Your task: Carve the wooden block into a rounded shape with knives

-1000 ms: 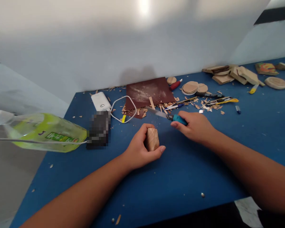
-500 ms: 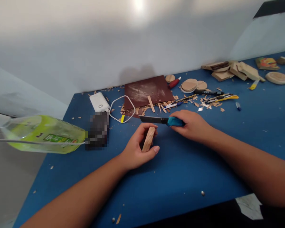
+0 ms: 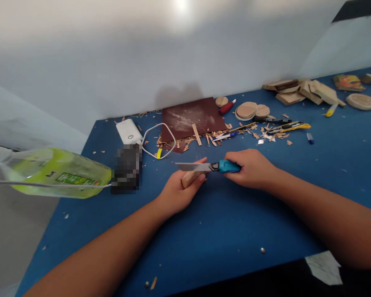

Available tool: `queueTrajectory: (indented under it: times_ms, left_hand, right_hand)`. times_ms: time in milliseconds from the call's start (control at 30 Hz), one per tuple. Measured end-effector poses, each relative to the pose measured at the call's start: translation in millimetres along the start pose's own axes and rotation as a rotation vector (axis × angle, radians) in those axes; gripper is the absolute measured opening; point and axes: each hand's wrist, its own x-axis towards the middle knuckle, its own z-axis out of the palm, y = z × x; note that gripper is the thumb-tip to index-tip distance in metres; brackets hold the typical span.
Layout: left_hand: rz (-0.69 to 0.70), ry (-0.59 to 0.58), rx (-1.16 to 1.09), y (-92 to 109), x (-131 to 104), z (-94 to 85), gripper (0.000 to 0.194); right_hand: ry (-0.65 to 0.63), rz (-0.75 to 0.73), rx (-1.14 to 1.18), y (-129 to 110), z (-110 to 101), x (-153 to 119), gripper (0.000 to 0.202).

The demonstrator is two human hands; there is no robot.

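My left hand [image 3: 176, 192] is closed around a small piece of wood [image 3: 189, 179], its thumb along the near side. Above that wood lies the long blade of a utility knife [image 3: 228, 166] with a teal handle. My right hand [image 3: 250, 167] grips the handle, and the blade points left. From this angle the blade covers the wood's upper part; whether its edge touches the wood I cannot tell. Behind the hands, wood shavings [image 3: 185, 144] and a thin wood strip [image 3: 196, 134] lie by a brown sandpaper sheet [image 3: 191, 117].
At left lie a plastic bottle [image 3: 55, 173], a pixelated dark object [image 3: 126, 169] and a white power bank [image 3: 128, 132] with a cable. Farther right are a yellow cutter [image 3: 292, 126], a black marker [image 3: 272, 120], a red-handled knife [image 3: 226, 108] and stacked wood pieces [image 3: 306, 91].
My right hand has lowered the utility knife toward me, bringing its blade over the wood. In my left hand, the wood has tilted, and the fingers have shifted around it.
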Motion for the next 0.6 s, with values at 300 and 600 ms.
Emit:
queueTrajectory:
  times_ms: [300,600]
  left_hand:
    - [0.183,-0.053,0.001,-4.2,2.2,-1.8,0.042]
    - [0.214,-0.031,0.056,-3.4,-0.6,4.3,0.041]
  right_hand:
    - [0.035,-0.093,-0.140,-2.1,5.5,-5.3,0.013]
    - [0.036,-0.097,-0.153,-3.7,5.4,-4.2,0.016]
